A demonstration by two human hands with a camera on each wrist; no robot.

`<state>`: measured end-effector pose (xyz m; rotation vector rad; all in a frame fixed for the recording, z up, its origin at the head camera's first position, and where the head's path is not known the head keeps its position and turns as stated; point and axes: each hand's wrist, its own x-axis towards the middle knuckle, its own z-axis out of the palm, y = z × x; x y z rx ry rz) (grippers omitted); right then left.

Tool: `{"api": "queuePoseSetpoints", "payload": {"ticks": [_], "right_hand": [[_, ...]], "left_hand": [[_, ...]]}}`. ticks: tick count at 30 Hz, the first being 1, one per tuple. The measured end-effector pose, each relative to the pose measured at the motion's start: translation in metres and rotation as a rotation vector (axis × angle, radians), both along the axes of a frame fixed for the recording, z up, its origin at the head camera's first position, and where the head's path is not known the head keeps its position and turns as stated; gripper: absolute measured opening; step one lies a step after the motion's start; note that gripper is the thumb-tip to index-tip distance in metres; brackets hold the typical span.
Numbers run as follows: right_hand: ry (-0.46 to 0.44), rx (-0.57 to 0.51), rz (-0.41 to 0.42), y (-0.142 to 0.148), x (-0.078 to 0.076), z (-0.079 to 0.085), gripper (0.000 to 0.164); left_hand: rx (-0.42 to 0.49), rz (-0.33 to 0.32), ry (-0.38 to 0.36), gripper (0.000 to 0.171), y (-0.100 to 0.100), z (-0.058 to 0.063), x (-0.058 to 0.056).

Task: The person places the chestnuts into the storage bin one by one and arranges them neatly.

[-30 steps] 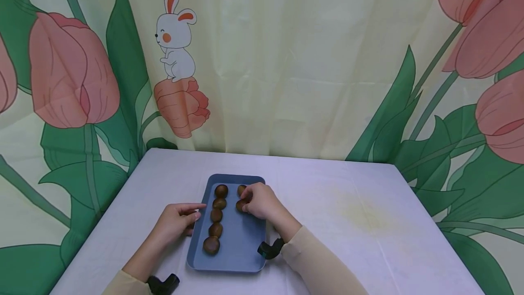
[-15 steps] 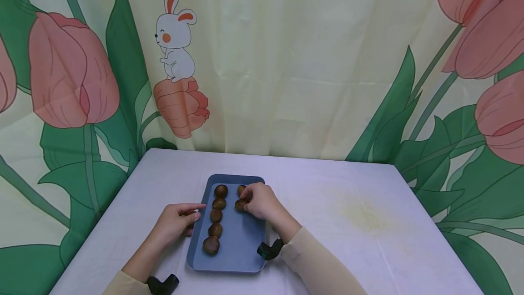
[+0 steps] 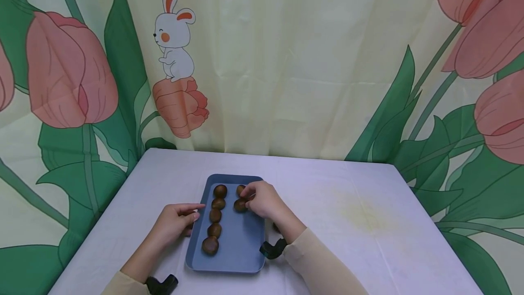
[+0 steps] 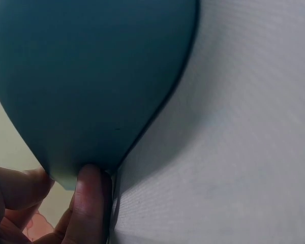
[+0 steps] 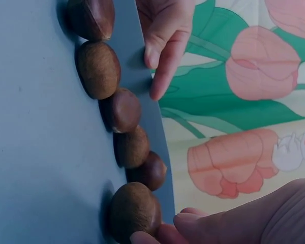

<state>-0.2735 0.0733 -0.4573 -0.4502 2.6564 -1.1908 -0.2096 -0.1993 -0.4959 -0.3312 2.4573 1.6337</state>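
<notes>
On a blue tray (image 3: 241, 258) several brown chestnuts (image 3: 214, 215) form a row along the left side. Two more lie at the upper right: a rear chestnut (image 3: 240, 189), partly covered by fingers, and a front chestnut (image 3: 240, 205). My right hand (image 3: 264, 201) is beside the front one, index finger and thumb spread apart; in the right wrist view its fingertips are right against that chestnut (image 5: 134, 211). My left hand (image 3: 175, 222) touches the tray's left rim with an extended index finger. In the left wrist view, its fingers (image 4: 89, 203) rest against the tray's outer wall (image 4: 91, 91).
A white cloth covers the table (image 3: 348, 240). A small dark object (image 3: 276, 227), mostly hidden by my right wrist, lies just right of the tray. Each wrist wears a black camera mount (image 3: 273, 248). Behind the table hangs a curtain (image 3: 294, 67) printed with tulips and a rabbit.
My right hand has shifted slightly right, its fingers parting from the front chestnut, which shows more fully. The dark object by the right wrist has come into view. My left hand stays put.
</notes>
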Motion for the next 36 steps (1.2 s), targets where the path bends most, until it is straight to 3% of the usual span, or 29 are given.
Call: {"api": "queuePoseSetpoints", "payload": {"ticks": [14, 28, 36], "right_hand": [[-0.056, -0.069, 0.017, 0.007, 0.004, 0.010, 0.023], [-0.204, -0.304, 0.002, 0.031, 0.003, 0.013, 0.023], [-0.226, -0.316, -0.022, 0.049, 0.010, 0.019, 0.022]], "left_hand": [[-0.004, -0.005, 0.015, 0.030, 0.001, -0.001, 0.001], [-0.010, -0.009, 0.019, 0.030, 0.001, 0.001, 0.001], [-0.015, 0.000, 0.010, 0.029, 0.001, 0.000, 0.002]]}}
